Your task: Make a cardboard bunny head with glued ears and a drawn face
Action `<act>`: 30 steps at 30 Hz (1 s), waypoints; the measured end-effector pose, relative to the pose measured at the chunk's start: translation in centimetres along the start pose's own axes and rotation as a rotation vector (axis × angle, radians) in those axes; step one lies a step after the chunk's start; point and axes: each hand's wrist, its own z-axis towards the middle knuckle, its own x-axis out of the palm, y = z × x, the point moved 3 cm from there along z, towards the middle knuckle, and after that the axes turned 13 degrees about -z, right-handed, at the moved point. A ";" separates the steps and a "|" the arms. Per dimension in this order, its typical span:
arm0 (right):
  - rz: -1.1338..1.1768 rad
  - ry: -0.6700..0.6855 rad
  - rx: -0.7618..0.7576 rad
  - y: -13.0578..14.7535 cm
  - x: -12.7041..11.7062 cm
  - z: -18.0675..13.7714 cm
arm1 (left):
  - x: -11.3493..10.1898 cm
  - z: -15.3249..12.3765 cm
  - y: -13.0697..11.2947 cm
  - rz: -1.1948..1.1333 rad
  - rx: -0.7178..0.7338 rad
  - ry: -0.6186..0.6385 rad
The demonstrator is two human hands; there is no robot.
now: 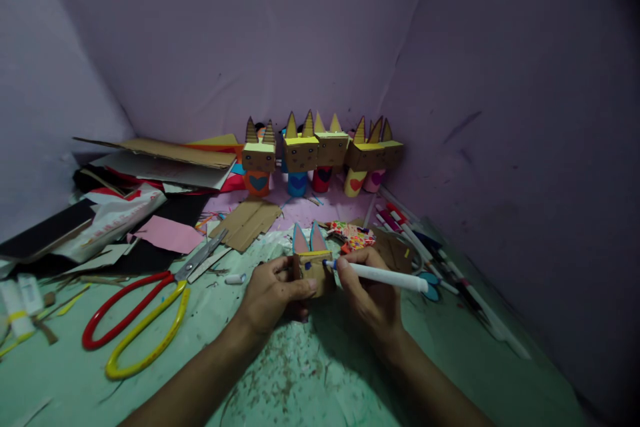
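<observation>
My left hand (273, 290) grips a small cardboard box head (320, 283) with two upright pink ears edged in blue and a yellow strip along its top. One dark blue eye is drawn on the left of its front. In my right hand (373, 290) is a white marker (387, 276), held in a pinch. Its blue tip touches, or almost touches, the right side of the box's front. A loose pen cap (235, 278) lies on the green surface left of my left hand.
Scissors (180, 277) with red and yellow handles lie open at left. Behind them are paper and cardboard sheets (170, 153). Several finished cardboard figures (301, 157) stand along the back wall. Markers (415, 240) lie at right, beside a patterned scrap (353, 235).
</observation>
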 end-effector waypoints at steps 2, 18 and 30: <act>0.013 0.006 0.007 0.0 0.0 0.0 | 0.0 0.0 0.0 -0.002 0.000 -0.001; -0.015 0.005 0.103 -0.6 -0.1 -0.1 | 0.2 -0.2 -0.1 -0.004 -0.007 -0.011; -0.020 -0.041 0.088 -0.3 -0.3 0.1 | 0.1 0.0 0.0 0.010 0.001 -0.011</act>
